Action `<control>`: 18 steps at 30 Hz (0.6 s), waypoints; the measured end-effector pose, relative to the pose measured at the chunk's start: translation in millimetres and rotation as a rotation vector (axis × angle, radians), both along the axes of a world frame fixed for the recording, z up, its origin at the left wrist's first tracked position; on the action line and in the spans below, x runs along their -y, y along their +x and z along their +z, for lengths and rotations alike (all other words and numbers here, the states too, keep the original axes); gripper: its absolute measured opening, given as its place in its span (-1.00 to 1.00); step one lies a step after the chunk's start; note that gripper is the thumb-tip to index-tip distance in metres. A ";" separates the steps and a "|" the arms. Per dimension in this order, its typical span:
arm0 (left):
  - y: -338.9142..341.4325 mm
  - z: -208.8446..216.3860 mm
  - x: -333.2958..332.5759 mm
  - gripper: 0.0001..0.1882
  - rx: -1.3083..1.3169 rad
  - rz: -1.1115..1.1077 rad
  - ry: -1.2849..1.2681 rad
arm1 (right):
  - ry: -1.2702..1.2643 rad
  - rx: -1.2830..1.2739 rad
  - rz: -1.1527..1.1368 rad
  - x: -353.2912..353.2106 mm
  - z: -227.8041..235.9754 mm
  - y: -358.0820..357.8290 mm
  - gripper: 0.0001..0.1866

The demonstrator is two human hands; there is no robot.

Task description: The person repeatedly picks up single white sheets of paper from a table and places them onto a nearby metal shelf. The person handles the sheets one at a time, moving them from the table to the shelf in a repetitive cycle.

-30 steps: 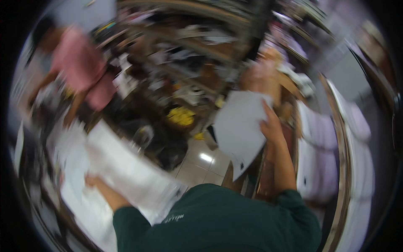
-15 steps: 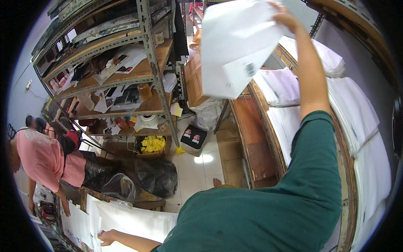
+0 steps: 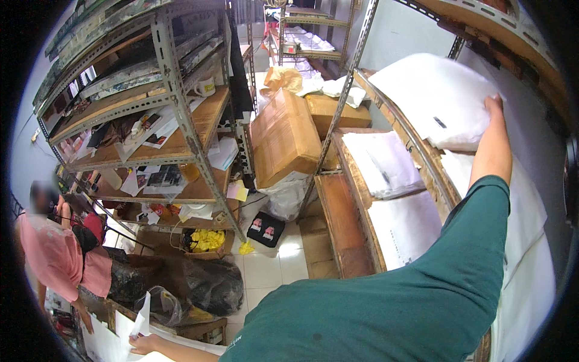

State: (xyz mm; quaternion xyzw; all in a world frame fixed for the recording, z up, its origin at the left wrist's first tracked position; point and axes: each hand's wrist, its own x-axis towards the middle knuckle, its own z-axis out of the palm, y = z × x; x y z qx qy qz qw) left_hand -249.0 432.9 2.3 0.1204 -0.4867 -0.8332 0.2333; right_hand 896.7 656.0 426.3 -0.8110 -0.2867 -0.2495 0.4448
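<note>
My right arm reaches up to the shelf on the right, and my right hand (image 3: pixel 494 106) grips the right edge of a large white sheet (image 3: pixel 431 90). The sheet bulges over a stack on that shelf and has a small dark mark near its front. At the lower left, my left hand (image 3: pixel 143 344) is closed on a white paper sheet (image 3: pixel 142 317), whose edge stands curled up. More white sheets (image 3: pixel 99 341) lie beneath it on a low surface, partly cut off by the lower rim.
White paper stacks (image 3: pixel 381 163) fill the right-hand shelves. A metal rack (image 3: pixel 175 114) with papers and a mug stands left. Cardboard boxes (image 3: pixel 283 139) sit between the racks. A folded black garment (image 3: pixel 265 230) lies on the tiles. A person in pink (image 3: pixel 66 253) works at far left.
My right hand has swung right and lowered the raised white sheet onto the shelf stack. The paper edge at my left hand now stands up. The view has shifted, showing more boxes.
</note>
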 end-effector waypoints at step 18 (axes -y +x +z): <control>74.1 85.4 -83.0 -0.49 -0.206 -0.588 -0.386 | -0.122 -0.063 -0.328 4.7 -44.0 -20.4 -0.22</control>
